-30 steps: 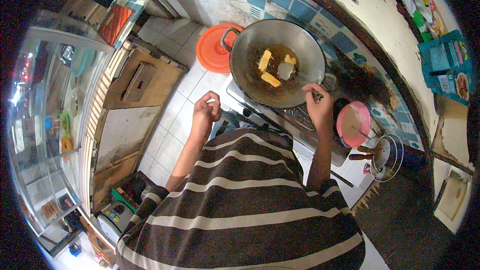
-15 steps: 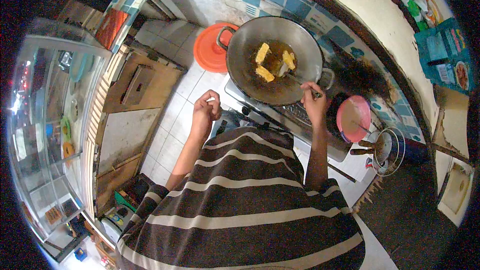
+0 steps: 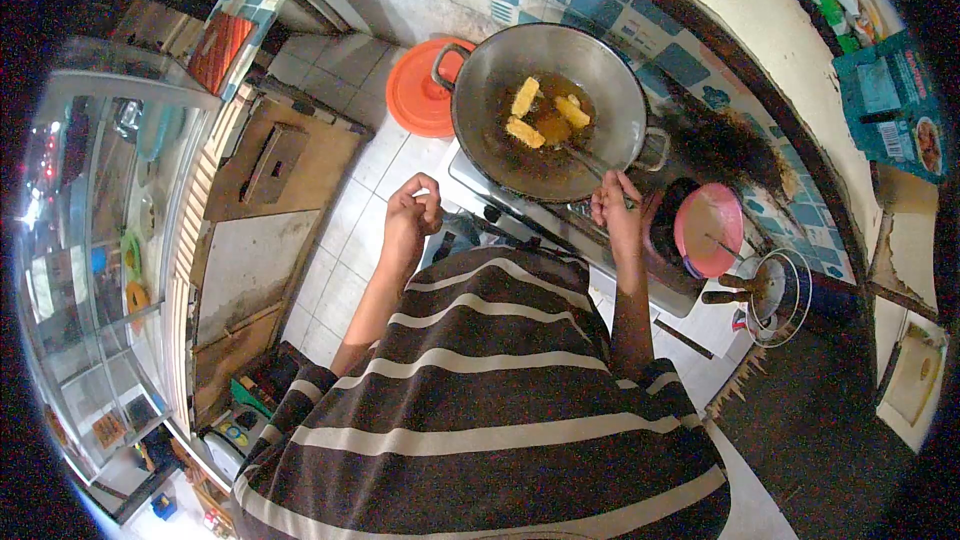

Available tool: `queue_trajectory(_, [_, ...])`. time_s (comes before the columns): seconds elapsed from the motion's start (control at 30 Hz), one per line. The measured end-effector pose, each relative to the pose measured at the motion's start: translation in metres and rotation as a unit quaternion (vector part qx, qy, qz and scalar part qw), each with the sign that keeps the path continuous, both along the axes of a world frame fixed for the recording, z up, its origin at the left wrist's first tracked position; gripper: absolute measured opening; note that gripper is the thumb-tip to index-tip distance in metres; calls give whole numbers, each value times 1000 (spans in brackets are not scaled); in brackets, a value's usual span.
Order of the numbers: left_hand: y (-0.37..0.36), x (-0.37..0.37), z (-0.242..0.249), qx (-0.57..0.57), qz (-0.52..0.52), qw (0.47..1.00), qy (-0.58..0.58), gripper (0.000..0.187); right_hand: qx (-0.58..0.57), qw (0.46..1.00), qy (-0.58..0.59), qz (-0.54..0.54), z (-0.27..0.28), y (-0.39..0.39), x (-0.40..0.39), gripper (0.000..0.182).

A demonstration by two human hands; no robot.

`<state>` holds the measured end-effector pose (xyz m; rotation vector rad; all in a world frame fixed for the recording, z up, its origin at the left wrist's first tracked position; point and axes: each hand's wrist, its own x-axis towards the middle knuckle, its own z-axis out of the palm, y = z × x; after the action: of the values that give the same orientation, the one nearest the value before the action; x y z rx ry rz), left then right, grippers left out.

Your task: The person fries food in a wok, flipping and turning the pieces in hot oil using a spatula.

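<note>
A wide metal wok (image 3: 480, 155) with loop handles sits on the stove (image 3: 482, 180). Golden fried pieces lie in its oil: one at the upper left (image 3: 525, 97), one at the right (image 3: 572, 111) and one at the lower left (image 3: 525, 132). My right hand (image 3: 617, 206), at the wok's near right rim, is closed around the handle of a metal spatula (image 3: 586, 158). The spatula's far end reaches into the oil beside the pieces. My left hand (image 3: 410, 215) hangs in the air left of the stove, fingers curled, nothing visible in them.
An orange lid (image 3: 412, 100) lies left of the wok. To the right stand a pink bowl (image 3: 712, 215) of pale liquid with a utensil in it, and wire strainers (image 3: 775, 300). Packets (image 3: 890, 105) hang on the right wall. A glass display case (image 3: 100, 270) stands at left.
My right hand has moved slightly left and down, and the spatula's end has gone lower into the oil. The fried pieces have shifted a little. My left hand stays nearly still.
</note>
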<state>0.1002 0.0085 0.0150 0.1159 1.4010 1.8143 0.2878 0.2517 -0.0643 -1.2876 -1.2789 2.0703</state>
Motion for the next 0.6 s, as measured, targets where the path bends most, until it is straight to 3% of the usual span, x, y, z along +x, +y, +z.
queue_trajectory(0.07, [0,0,-1,-8,3,1000,-5,25,20,998,15,56,-6,2,6,30])
queue_trajectory(0.27, [-4,1,-5,18,-7,1000,8,24,83,996,-22,37,-14,-15,11,34])
queue_trajectory(0.37, [-2,2,-1,10,5,1000,-4,23,196,970,-108,90,-16,-18,18,41])
queue_trajectory(0.47, [-1,3,2,6,6,1000,-5,23,232,947,-169,143,13,-21,15,47])
queue_trajectory(0.6, [-2,3,1,3,-5,1000,0,22,307,930,-170,113,0,-23,11,45])
